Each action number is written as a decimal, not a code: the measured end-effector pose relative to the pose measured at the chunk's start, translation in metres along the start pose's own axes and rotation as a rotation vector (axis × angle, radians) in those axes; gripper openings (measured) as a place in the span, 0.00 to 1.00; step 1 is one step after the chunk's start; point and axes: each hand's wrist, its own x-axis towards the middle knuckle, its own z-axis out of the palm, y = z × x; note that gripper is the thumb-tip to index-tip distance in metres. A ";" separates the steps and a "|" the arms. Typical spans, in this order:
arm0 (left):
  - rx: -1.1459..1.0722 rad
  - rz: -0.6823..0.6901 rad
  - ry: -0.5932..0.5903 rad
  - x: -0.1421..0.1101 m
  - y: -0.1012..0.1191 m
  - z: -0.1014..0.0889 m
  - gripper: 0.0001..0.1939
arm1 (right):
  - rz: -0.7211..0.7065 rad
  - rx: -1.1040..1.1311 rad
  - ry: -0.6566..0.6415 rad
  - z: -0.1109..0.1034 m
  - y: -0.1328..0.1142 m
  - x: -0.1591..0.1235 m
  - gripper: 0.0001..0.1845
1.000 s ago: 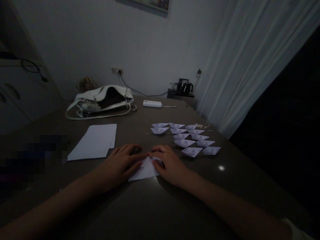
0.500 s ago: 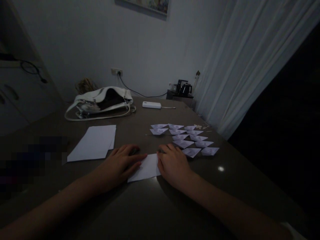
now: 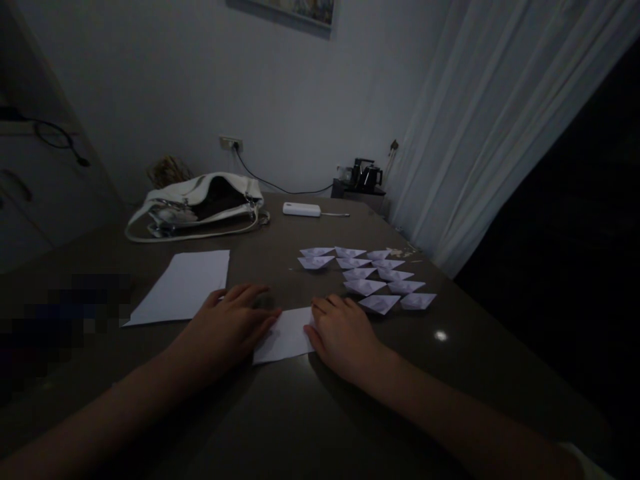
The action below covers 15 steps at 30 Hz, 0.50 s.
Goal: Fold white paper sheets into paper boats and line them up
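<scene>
Two bare forearms stretch over the tabletop toward its far edge. Left hand lies palm down, fingers loosely spread; right hand, apart, is palm down, fingers curled.

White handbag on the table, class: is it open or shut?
Open: the white handbag gapes, showing its dark inside.
</scene>
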 end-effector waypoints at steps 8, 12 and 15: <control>0.273 -0.012 0.056 -0.012 0.007 -0.008 0.12 | 0.006 -0.014 -0.011 0.000 -0.001 0.000 0.17; 0.273 0.005 0.041 -0.011 0.010 -0.008 0.10 | 0.005 -0.015 0.018 0.004 -0.002 0.000 0.17; 0.267 0.012 0.043 -0.009 0.010 -0.006 0.10 | -0.070 0.013 0.062 0.011 0.000 -0.001 0.20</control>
